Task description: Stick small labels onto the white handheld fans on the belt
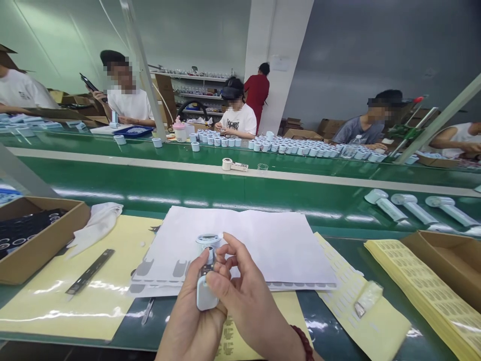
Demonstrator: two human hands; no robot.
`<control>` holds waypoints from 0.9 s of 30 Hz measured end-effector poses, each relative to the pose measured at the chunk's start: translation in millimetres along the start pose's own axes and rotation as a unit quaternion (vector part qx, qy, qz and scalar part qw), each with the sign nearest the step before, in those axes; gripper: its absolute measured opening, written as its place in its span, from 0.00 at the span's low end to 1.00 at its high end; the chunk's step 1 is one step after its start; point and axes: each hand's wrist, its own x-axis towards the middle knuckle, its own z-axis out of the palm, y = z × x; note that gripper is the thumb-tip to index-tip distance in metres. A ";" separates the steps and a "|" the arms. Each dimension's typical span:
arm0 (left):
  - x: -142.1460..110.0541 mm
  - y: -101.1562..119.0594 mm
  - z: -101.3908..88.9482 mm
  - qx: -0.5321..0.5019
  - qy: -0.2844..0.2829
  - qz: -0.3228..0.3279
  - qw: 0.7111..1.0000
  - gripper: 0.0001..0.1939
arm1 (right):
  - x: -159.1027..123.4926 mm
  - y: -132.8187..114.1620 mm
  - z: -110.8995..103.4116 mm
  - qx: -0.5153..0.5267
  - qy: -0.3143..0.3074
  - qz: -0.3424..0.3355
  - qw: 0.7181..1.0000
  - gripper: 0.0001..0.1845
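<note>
Across the green desk (142, 328), white paper sheets (274, 245) are lying, and above them the left hand (193, 321) is gripping, with fingers closed, a pale-blue round-headed handheld device (206, 297), its long axis pointing away from the wearer, head outward. The right hand (250, 298) is resting against it, thumb touching the device's near end, fingers curled; whether they are pinching anything, I cannot tell. Tiny print is covering the yellow label sheets (417, 281), too small for reading.

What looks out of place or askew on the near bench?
A crumpled translucent packet lies on the slanted yellow label sheet at right, odd among flat paper. At left, a white cloth is bunched beside the cardboard box, untidy rather than damaged. I see no obvious spill.
</note>
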 end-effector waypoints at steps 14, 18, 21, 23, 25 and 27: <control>-8.2 4.7 4.6 -0.028 0.022 0.006 0.999 0.13 | -4.0 0.2 -3.9 -0.126 -0.076 -0.091 0.985 0.58; -8.8 6.7 4.3 -0.045 0.003 -0.017 0.999 0.16 | -6.4 0.6 -5.9 -0.072 -0.064 -0.061 0.994 0.54; -9.0 6.0 3.1 -0.054 -0.006 -0.033 0.998 0.18 | -6.9 4.1 -5.9 -0.084 -0.037 -0.082 0.992 0.51; -9.9 6.6 2.1 -0.050 -0.007 -0.030 0.998 0.17 | -7.3 6.7 -9.5 -0.092 -0.059 -0.107 0.988 0.54; -11.9 9.5 -0.7 -0.019 -0.023 -0.023 0.999 0.14 | -8.8 11.0 -17.4 -0.059 -0.109 -0.111 0.986 0.58; -14.0 14.4 -7.7 0.070 -0.041 0.010 0.997 0.12 | -12.1 19.4 -28.0 -0.020 -0.117 -0.088 0.989 0.56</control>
